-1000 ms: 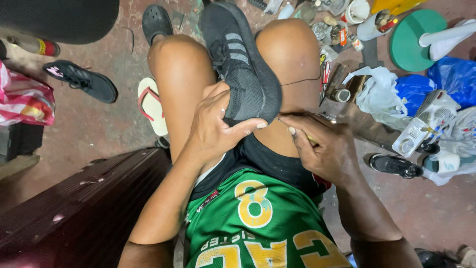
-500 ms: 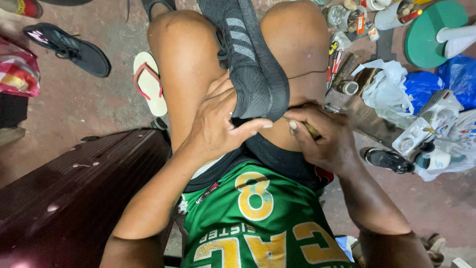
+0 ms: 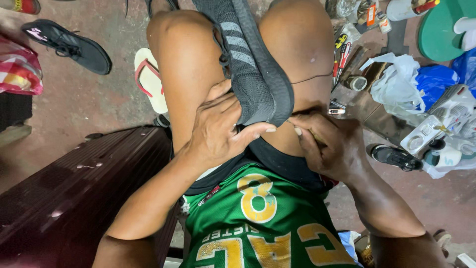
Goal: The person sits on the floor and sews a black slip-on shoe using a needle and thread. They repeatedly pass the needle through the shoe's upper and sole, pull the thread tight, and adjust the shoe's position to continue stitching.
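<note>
left hand (image 3: 218, 131) fingers clamp grey knit sneaker (image 3: 250, 74) heel at 12 o'clock | right hand (image 3: 332, 146) fingers pinch thin tool at heel seam | repair looks mid-way, heel unfinished

The right hand (image 3: 329, 144) has drawn in against the grey shoe's (image 3: 248, 64) heel, its thumb now touching.

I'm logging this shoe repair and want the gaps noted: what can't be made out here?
- Head view: toe of the grey sneaker is cut off by the top edge.
- Its heel underside is hidden by the left hand.
- The slim tool in the right hand is mostly covered by fingers; its kind is unclear.
- The clutter by the white bag is too small to identify.
</note>
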The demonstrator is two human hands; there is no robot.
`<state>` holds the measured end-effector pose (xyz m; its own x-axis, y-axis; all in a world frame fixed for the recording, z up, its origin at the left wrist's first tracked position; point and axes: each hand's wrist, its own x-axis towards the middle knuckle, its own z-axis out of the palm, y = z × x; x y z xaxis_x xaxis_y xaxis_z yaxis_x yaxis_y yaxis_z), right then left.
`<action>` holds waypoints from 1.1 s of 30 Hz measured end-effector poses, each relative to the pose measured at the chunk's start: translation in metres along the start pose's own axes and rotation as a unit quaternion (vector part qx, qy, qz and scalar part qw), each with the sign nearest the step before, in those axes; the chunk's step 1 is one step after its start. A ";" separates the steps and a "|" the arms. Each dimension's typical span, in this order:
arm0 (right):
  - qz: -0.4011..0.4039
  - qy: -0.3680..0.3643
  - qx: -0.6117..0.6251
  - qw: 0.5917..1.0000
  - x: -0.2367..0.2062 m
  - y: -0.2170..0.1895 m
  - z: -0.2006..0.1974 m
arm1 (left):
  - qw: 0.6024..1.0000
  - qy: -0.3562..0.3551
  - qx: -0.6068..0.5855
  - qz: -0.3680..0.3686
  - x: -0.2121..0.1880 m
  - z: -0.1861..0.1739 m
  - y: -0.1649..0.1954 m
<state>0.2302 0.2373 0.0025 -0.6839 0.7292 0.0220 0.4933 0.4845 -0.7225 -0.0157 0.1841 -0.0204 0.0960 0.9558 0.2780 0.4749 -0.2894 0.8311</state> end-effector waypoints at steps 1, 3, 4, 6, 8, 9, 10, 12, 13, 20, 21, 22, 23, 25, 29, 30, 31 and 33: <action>-0.006 0.004 -0.007 1.000 0.002 -0.001 -0.001 | 1.000 0.000 0.005 0.005 0.002 0.000 -0.001; -0.011 0.009 -0.021 1.000 0.006 -0.003 -0.001 | 1.000 0.001 0.003 0.013 0.004 0.000 -0.002; -0.004 0.009 -0.017 1.000 0.008 -0.003 0.000 | 1.000 0.003 -0.001 0.019 0.006 0.000 -0.003; 0.008 0.007 -0.008 1.000 0.011 -0.001 0.003 | 1.000 0.005 -0.005 0.025 0.008 0.000 -0.006; 0.023 0.000 0.011 1.000 0.013 0.000 0.006 | 1.000 0.004 -0.006 0.019 0.008 -0.002 -0.008; 0.030 0.000 0.019 0.999 0.015 0.001 0.007 | 1.000 0.005 -0.004 0.015 0.007 -0.003 -0.009; 0.041 -0.002 0.018 0.999 0.016 0.002 0.009 | 1.000 0.006 -0.003 0.015 0.007 -0.004 -0.010; 0.065 -0.006 0.016 0.998 0.018 0.001 0.010 | 1.000 0.004 -0.010 0.008 0.007 -0.005 -0.011; 0.063 -0.002 0.022 0.998 0.019 0.000 0.011 | 1.000 0.003 -0.016 0.001 0.006 -0.006 -0.011; -0.001 0.016 0.020 1.000 0.026 0.001 0.016 | 1.000 -0.013 -0.004 -0.012 0.006 -0.007 -0.009; -0.004 0.017 0.014 1.000 0.026 0.002 0.017 | 1.000 -0.011 -0.010 -0.017 0.006 -0.006 -0.008; -0.001 0.020 0.015 1.000 0.025 0.002 0.018 | 1.000 -0.010 -0.017 -0.021 0.005 -0.006 -0.006; 0.000 0.024 0.016 1.000 0.024 0.003 0.020 | 0.999 -0.007 -0.022 -0.023 0.006 -0.005 -0.006; 0.004 0.045 0.009 0.999 0.022 0.004 0.022 | 1.000 -0.006 -0.017 -0.022 0.008 -0.004 -0.005; 0.019 0.064 0.036 0.997 0.012 0.005 0.024 | 0.999 -0.001 -0.007 -0.045 0.005 -0.003 0.001; 0.014 0.070 0.048 0.996 0.011 0.009 0.023 | 0.999 0.011 -0.004 -0.033 0.006 -0.003 0.000; 0.011 0.068 0.056 0.996 0.010 0.013 0.022 | 0.999 0.023 -0.001 -0.023 0.005 -0.001 0.001; 0.024 0.049 0.079 0.995 0.003 0.017 0.021 | 0.999 0.031 -0.002 -0.020 0.000 0.002 0.005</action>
<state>0.2251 0.2381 -0.0244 -0.6017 0.7973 0.0475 0.4276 0.3718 -0.8240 -0.0115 0.1825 -0.0171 0.0217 0.9617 0.2732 0.4743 -0.2504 0.8440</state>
